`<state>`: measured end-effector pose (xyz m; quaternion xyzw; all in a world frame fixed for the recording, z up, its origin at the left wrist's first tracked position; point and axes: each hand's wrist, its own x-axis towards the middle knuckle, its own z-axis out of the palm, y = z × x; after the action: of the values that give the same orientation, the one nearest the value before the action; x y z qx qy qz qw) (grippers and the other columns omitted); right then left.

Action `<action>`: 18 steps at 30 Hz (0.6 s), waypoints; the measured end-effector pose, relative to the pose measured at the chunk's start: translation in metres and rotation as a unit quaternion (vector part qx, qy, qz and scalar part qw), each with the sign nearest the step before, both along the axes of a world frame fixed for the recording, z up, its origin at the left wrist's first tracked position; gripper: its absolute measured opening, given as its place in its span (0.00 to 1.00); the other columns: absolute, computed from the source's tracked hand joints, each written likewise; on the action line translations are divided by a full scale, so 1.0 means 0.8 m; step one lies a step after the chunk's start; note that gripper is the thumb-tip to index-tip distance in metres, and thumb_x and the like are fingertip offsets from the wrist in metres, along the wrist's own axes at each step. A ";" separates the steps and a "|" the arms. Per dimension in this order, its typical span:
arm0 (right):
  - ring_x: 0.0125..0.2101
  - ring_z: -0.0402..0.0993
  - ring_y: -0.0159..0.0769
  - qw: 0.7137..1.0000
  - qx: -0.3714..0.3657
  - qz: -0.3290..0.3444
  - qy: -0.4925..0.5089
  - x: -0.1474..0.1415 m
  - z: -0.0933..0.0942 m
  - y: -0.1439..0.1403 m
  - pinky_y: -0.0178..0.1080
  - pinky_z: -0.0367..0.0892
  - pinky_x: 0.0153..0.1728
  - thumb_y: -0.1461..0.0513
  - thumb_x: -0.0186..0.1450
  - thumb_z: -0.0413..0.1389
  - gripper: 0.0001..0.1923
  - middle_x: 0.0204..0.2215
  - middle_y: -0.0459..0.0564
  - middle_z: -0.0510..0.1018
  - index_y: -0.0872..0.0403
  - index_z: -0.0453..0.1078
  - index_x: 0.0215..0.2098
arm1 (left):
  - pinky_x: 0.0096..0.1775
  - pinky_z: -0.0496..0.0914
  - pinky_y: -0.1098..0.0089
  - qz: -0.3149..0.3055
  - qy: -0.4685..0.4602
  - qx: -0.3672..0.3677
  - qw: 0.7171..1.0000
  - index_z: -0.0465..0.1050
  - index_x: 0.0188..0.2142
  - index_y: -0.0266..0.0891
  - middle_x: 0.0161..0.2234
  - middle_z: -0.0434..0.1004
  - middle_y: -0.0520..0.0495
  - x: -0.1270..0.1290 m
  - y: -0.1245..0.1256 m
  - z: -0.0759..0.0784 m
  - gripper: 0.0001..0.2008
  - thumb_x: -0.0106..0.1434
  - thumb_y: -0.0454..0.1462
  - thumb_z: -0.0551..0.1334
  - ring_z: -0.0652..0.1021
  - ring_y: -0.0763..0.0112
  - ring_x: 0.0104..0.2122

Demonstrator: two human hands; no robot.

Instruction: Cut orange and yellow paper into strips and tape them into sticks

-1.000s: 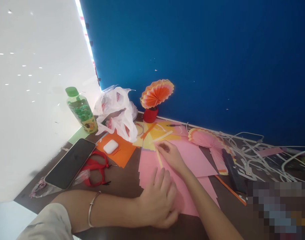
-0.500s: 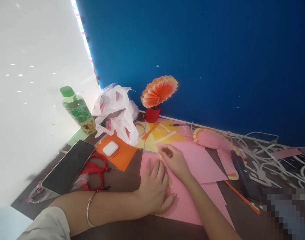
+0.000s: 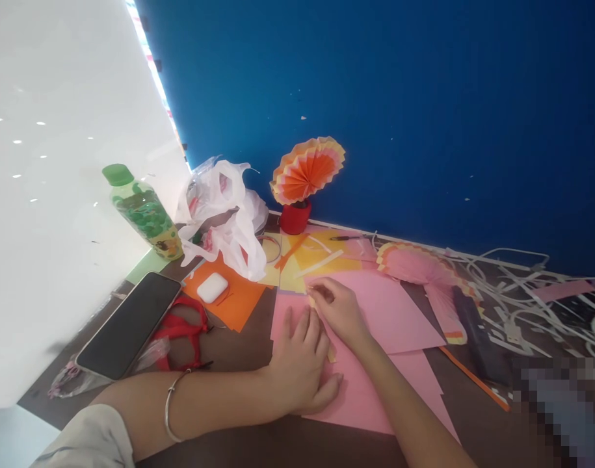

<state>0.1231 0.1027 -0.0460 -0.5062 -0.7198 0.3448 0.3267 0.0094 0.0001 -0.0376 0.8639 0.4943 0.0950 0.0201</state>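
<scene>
My left hand (image 3: 300,367) lies flat, fingers spread, pressing on a pink paper sheet (image 3: 375,396) on the brown table. My right hand (image 3: 339,311) sits just beyond it, fingers curled and pinching the far end of a thin pale yellow paper strip (image 3: 330,354), whose near end shows between the two hands. More pink paper (image 3: 395,312) spreads out under and to the right of my right hand.
A phone (image 3: 129,325), red scissors (image 3: 185,331), a white earbud case (image 3: 212,286) on orange paper, a green-capped bottle (image 3: 144,211) and a plastic bag (image 3: 226,218) lie left. An orange paper fan (image 3: 307,170) stands by the blue wall; a pink fan (image 3: 419,266) and white cables (image 3: 516,292) lie right.
My left hand slid forward along the pink sheet toward my right hand and now covers most of the yellow strip. The view shifted slightly.
</scene>
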 end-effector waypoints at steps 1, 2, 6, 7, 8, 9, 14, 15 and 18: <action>0.31 0.70 0.36 1.000 0.002 -0.001 -0.002 0.000 0.000 0.000 0.39 0.66 0.34 0.59 0.57 0.51 0.06 0.30 0.47 0.75 0.51 0.68 0.28 | 0.53 0.46 0.45 0.000 0.000 0.000 1.000 0.61 0.51 0.27 0.55 0.57 0.28 0.000 0.000 0.001 0.30 0.62 0.49 0.42 0.55 0.45 0.57; 0.31 0.70 0.36 1.000 0.004 0.000 -0.005 0.000 0.000 0.000 0.39 0.66 0.34 0.59 0.57 0.51 0.06 0.30 0.47 0.75 0.51 0.68 0.28 | 0.53 0.47 0.46 0.001 0.000 0.000 1.000 0.62 0.50 0.27 0.55 0.57 0.28 0.000 0.000 0.002 0.30 0.62 0.49 0.42 0.55 0.45 0.56; 0.30 0.70 0.36 1.000 0.012 0.001 -0.017 0.000 -0.002 0.000 0.39 0.65 0.34 0.59 0.57 0.51 0.06 0.30 0.47 0.75 0.51 0.68 0.29 | 0.53 0.47 0.46 0.000 0.003 0.000 1.000 0.61 0.51 0.27 0.55 0.58 0.29 -0.001 0.000 0.004 0.30 0.61 0.49 0.42 0.56 0.46 0.56; 0.30 0.70 0.36 1.000 0.014 0.001 -0.020 0.000 -0.003 0.000 0.39 0.65 0.34 0.59 0.57 0.50 0.06 0.30 0.47 0.75 0.50 0.68 0.29 | 0.53 0.47 0.47 0.000 0.003 0.000 1.000 0.61 0.51 0.27 0.55 0.57 0.29 -0.001 0.000 0.004 0.30 0.61 0.49 0.42 0.55 0.46 0.56; 0.30 0.69 0.36 1.000 0.017 0.003 -0.023 0.000 -0.003 0.001 0.39 0.65 0.33 0.59 0.57 0.50 0.06 0.30 0.47 0.75 0.50 0.68 0.29 | 0.53 0.47 0.47 -0.001 0.003 0.000 1.000 0.61 0.51 0.27 0.55 0.57 0.29 -0.001 0.000 0.003 0.30 0.61 0.49 0.42 0.55 0.46 0.57; 0.30 0.69 0.36 0.999 0.022 0.003 -0.026 0.000 -0.003 0.001 0.39 0.65 0.33 0.59 0.57 0.50 0.05 0.30 0.47 0.74 0.50 0.67 0.29 | 0.53 0.48 0.47 -0.001 0.001 0.000 1.000 0.61 0.51 0.27 0.56 0.57 0.29 -0.001 0.000 0.003 0.30 0.61 0.49 0.42 0.55 0.46 0.57; 0.30 0.68 0.36 0.999 0.044 0.002 -0.029 -0.001 -0.002 0.002 0.37 0.64 0.31 0.61 0.57 0.51 0.04 0.28 0.47 0.71 0.50 0.66 0.26 | 0.52 0.49 0.46 -0.004 -0.003 -0.005 1.000 0.61 0.51 0.26 0.55 0.57 0.27 -0.002 0.000 0.002 0.30 0.61 0.49 0.42 0.55 0.45 0.56; 0.30 0.67 0.36 0.999 0.044 0.003 -0.027 -0.001 -0.001 0.003 0.37 0.64 0.31 0.61 0.57 0.51 0.04 0.28 0.47 0.71 0.50 0.66 0.26 | 0.52 0.49 0.46 -0.004 -0.003 -0.006 1.000 0.61 0.51 0.26 0.55 0.57 0.27 -0.001 0.000 0.003 0.30 0.61 0.49 0.42 0.56 0.44 0.56; 0.30 0.67 0.36 0.999 0.039 0.005 -0.016 -0.001 0.000 0.003 0.38 0.64 0.32 0.61 0.57 0.51 0.04 0.27 0.47 0.70 0.51 0.66 0.25 | 0.52 0.50 0.46 -0.003 -0.004 -0.010 1.000 0.61 0.51 0.26 0.55 0.57 0.27 -0.001 0.001 0.004 0.30 0.61 0.49 0.43 0.56 0.44 0.56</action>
<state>0.1222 0.1051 -0.0457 -0.4946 -0.7408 0.3097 0.3327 0.0088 0.0009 -0.0346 0.8645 0.4928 0.0939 0.0311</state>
